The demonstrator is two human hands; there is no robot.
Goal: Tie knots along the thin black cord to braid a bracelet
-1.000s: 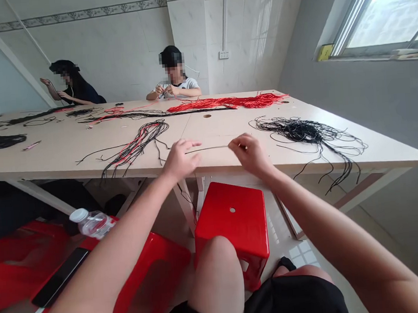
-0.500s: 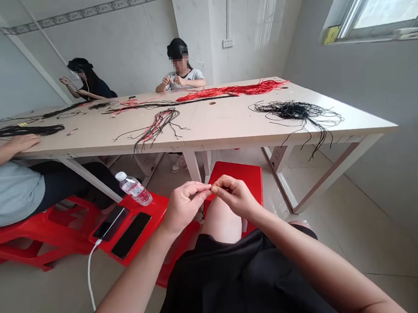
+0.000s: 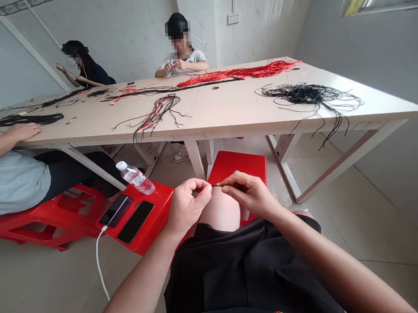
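My left hand and my right hand are held close together above my knee, in front of the long pale table. Both pinch the ends of a thin black cord that spans the small gap between their fingertips. On the table ahead lie a mixed red and black bundle of cords, a tangled black pile to the right and a long red bundle at the far side.
A red stool stands before my knee. Another red stool at my left carries two phones and a water bottle. A person's arm rests on the table at left; two more people sit across.
My hands have come back from the table edge down to my lap with the cord, drawing together. The view has tilted down and pulled back from the table.
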